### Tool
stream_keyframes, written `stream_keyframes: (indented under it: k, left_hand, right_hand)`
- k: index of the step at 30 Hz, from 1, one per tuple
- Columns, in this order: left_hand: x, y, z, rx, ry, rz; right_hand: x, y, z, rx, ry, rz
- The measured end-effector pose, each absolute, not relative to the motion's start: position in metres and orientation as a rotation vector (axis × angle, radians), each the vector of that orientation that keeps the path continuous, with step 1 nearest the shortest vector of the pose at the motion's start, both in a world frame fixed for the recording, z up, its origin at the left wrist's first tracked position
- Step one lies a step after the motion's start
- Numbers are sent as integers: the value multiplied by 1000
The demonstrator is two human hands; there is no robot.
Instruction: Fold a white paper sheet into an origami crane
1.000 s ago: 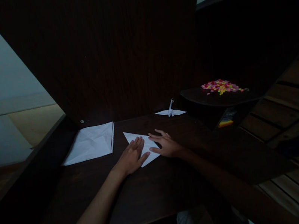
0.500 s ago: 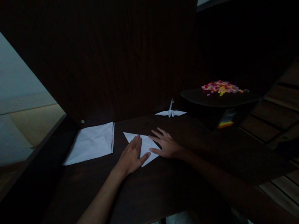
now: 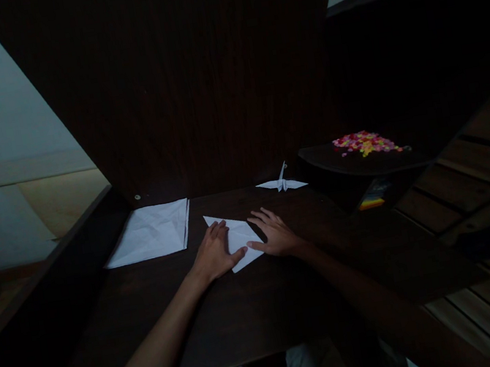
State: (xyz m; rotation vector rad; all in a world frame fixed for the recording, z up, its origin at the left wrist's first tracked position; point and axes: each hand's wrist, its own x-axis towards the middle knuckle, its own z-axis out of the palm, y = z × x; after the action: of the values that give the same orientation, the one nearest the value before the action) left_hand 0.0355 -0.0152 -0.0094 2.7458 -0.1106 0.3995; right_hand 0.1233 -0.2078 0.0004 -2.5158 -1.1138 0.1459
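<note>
Lying partly under L hand (image 3: 213, 255) & R hand (image 3: 280, 235), fingers unclenched: folded wht paper (image 3: 240, 238)

Sheets (image 3: 153, 232) left, paper bird (image 3: 282, 185) behind-right of folded paper (image 3: 240, 240)

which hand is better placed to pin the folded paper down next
Probably the left hand: it lies across the left side of the folded paper. The right hand sits mostly beside the right edge, only its thumb clearly over the paper.
</note>
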Motion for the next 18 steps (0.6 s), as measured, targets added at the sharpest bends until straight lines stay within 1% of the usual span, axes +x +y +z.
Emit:
stream_keyframes:
  k: [10,18]
  left_hand:
    - [38,-14,3,2453,90,405]
    - [39,-11,4,2343,80,437]
  right_hand:
    - [126,-212,0,-2469,-1122,211]
    - [125,-211,1,-2501,-1162,177]
